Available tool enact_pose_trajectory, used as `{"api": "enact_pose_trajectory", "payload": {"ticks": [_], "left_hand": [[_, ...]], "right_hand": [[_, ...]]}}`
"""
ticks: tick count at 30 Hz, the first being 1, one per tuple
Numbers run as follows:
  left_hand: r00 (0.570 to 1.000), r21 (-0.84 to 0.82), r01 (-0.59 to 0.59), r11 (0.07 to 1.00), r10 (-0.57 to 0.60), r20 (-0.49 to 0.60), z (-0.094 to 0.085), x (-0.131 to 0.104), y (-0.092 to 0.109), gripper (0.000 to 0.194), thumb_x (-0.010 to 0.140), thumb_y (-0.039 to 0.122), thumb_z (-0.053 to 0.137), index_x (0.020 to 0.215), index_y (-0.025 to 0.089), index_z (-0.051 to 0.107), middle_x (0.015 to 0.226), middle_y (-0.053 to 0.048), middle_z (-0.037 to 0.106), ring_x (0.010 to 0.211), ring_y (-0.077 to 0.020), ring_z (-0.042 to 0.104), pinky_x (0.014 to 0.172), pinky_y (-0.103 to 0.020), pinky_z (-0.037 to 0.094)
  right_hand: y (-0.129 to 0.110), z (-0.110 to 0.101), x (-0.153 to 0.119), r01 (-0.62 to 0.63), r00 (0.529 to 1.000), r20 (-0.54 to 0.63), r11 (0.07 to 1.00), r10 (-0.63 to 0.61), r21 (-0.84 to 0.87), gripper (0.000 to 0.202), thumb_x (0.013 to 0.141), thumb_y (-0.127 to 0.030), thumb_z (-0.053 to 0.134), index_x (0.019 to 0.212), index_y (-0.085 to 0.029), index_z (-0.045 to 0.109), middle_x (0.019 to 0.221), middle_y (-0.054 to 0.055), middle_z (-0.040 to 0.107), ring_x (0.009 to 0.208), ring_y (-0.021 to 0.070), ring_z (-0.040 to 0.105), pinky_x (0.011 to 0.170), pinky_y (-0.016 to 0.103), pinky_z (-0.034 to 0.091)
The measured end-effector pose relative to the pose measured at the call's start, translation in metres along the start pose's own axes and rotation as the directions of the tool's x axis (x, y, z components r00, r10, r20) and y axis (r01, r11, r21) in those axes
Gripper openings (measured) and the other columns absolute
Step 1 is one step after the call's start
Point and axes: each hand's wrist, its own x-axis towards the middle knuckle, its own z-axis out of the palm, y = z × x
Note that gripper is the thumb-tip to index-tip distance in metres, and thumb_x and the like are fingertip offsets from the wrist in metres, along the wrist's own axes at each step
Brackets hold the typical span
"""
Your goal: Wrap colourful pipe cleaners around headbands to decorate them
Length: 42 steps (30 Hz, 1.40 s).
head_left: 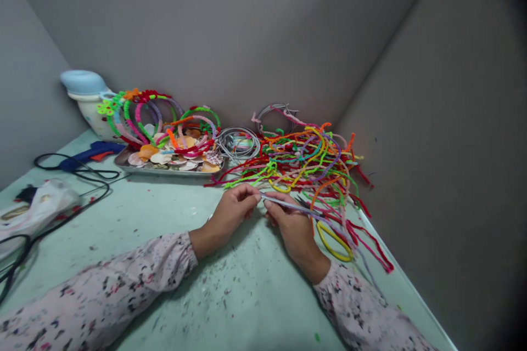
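My left hand [233, 213] pinches the tip of a pale lilac pipe cleaner [294, 207] above the middle of the table. Close beside it, my right hand [293, 230] grips the same strand between thumb and fingers, and its length trails off to the right. Whether one strand or two are held, I cannot tell. Yellow-handled scissors [334, 242] lie just right of my right hand, their blades partly covered by strands. A tangled heap of colourful pipe cleaners [304, 159] spreads behind both hands.
Seashells and pipe-cleaner-wrapped headbands [142, 115] fill a metal tray [173, 171] at the back left. Coiled grey wire hoops [239, 143] stand beside it. Further left are a blue glue gun [88, 154] with a black cord [68, 222], a plastic bag [51, 203] and a blue-lidded container [88, 98].
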Motion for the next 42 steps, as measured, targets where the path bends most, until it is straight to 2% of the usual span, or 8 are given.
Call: {"api": "enact_pose_trajectory", "payload": {"ticks": [6,12,24,30,42], "left_hand": [[1.000,0.008,-0.006,1.000,0.006,0.003,0.000,0.000,0.000,0.014,0.080,0.028,0.058,0.076,0.015,0.055,0.053,0.007,0.042,0.046,-0.0058,0.035,0.046,-0.018,0.030],[1.000,0.040,-0.025,0.999,0.025,0.009,0.001,-0.001,0.001,0.014,0.081,0.028,0.057,0.077,0.016,0.054,0.056,0.007,0.044,0.048,-0.0059,0.037,0.047,-0.018,0.031],[0.980,0.194,-0.199,0.961,0.196,0.035,0.002,-0.008,-0.003,0.011,0.083,0.026,0.056,0.085,0.015,0.055,0.069,0.002,0.052,0.062,-0.0091,0.045,0.057,-0.021,0.037],[0.969,0.265,-0.245,0.933,0.244,0.039,0.005,-0.012,0.000,0.012,0.082,0.025,0.057,0.090,0.016,0.057,0.072,0.002,0.055,0.065,-0.0100,0.049,0.061,-0.021,0.041],[0.944,0.364,-0.316,0.876,0.328,0.032,0.006,-0.016,0.002,0.009,0.083,0.024,0.056,0.085,0.016,0.058,0.071,0.001,0.057,0.063,-0.0101,0.050,0.058,-0.020,0.040]], "right_hand": [[-0.002,-0.001,-0.001,0.012,1.000,0.021,0.998,-0.013,0.064,0.024,0.078,-0.036,0.063,0.096,-0.020,0.063,0.068,-0.003,0.061,0.057,0.0109,0.051,0.053,0.023,0.041],[-0.001,-0.002,-0.002,0.013,1.000,0.022,0.999,-0.014,0.042,0.024,0.081,-0.038,0.061,0.095,-0.018,0.063,0.062,-0.003,0.058,0.057,0.0120,0.050,0.053,0.024,0.040],[-0.001,-0.001,-0.004,0.013,1.000,0.006,0.994,-0.014,0.111,0.021,0.082,-0.039,0.060,0.084,-0.018,0.061,0.064,-0.002,0.059,0.057,0.0110,0.051,0.054,0.024,0.040],[-0.004,0.000,-0.004,0.006,1.000,0.028,0.986,-0.011,0.164,0.019,0.083,-0.038,0.059,0.084,-0.019,0.060,0.065,-0.002,0.057,0.059,0.0113,0.051,0.055,0.024,0.040],[0.003,0.001,-0.003,-0.002,0.998,0.056,0.960,-0.015,0.279,0.018,0.082,-0.038,0.060,0.085,-0.020,0.058,0.069,-0.002,0.059,0.060,0.0104,0.052,0.053,0.022,0.039]]}}
